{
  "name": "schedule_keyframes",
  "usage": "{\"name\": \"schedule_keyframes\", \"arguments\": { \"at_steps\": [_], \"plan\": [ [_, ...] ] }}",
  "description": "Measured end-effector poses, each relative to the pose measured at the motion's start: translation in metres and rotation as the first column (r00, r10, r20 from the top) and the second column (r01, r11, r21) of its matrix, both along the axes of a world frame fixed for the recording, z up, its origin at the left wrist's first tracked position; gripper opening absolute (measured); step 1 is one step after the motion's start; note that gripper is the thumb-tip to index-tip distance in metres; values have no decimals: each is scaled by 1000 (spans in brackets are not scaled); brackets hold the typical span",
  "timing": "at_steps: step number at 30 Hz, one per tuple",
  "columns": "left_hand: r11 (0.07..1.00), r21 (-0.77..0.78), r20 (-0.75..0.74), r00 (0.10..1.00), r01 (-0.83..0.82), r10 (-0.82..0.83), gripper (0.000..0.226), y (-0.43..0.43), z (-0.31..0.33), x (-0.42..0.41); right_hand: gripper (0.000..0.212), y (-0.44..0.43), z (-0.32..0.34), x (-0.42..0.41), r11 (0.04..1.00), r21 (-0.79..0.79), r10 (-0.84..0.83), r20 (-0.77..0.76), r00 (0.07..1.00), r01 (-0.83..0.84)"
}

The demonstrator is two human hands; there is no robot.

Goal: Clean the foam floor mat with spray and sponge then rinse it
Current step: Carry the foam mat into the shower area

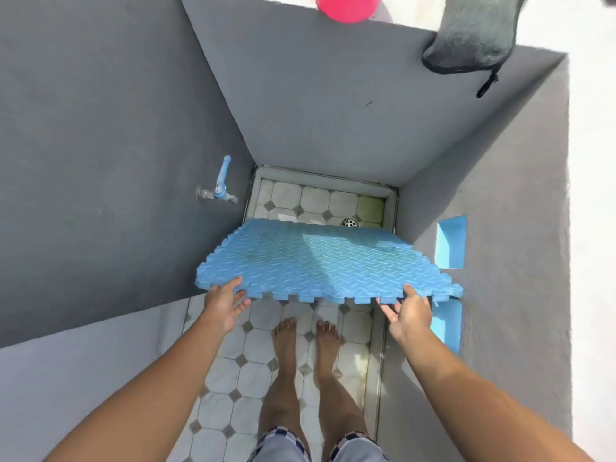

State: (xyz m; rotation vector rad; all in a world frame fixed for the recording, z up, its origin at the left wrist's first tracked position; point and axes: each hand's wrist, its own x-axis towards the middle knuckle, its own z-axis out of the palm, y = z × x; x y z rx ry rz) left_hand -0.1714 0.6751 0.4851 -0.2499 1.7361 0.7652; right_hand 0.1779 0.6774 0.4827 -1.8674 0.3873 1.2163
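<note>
A blue foam floor mat (pixel 320 258) with puzzle-cut edges and a ribbed top hangs level in the air above the tiled floor, between grey walls. My left hand (pixel 225 303) grips its near left corner, thumb on top and fingers underneath. My right hand (pixel 408 310) holds the near right edge the same way. No spray bottle or sponge is in view.
A blue-handled tap (pixel 220 185) juts from the left wall. A round metal drain (pixel 350 223) sits in the tiled floor (pixel 253 371) past the mat. Bare feet (pixel 305 341) stand below the mat. A grey cloth (pixel 473 35) and a pink ball (pixel 346 6) rest on the wall top.
</note>
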Motion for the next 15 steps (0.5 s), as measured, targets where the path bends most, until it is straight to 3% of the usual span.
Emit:
{"name": "schedule_keyframes", "arguments": {
  "at_steps": [2, 8, 15],
  "plan": [
    [1000, 11, -4, 1000, 13, -13, 35, 29, -16, -3, 35, 19, -14, -3, 999, 18, -29, -10, 1000, 29],
    [998, 26, -7, 998, 56, -56, 64, 90, -70, -8, 57, 70, -66, -9, 996, 10, -88, -16, 996, 88],
    [998, 57, 59, 998, 8, -11, 35, 113, -114, 3, 60, 91, -123, 0, 987, 72, -144, -41, 989, 147]
  ]
}}
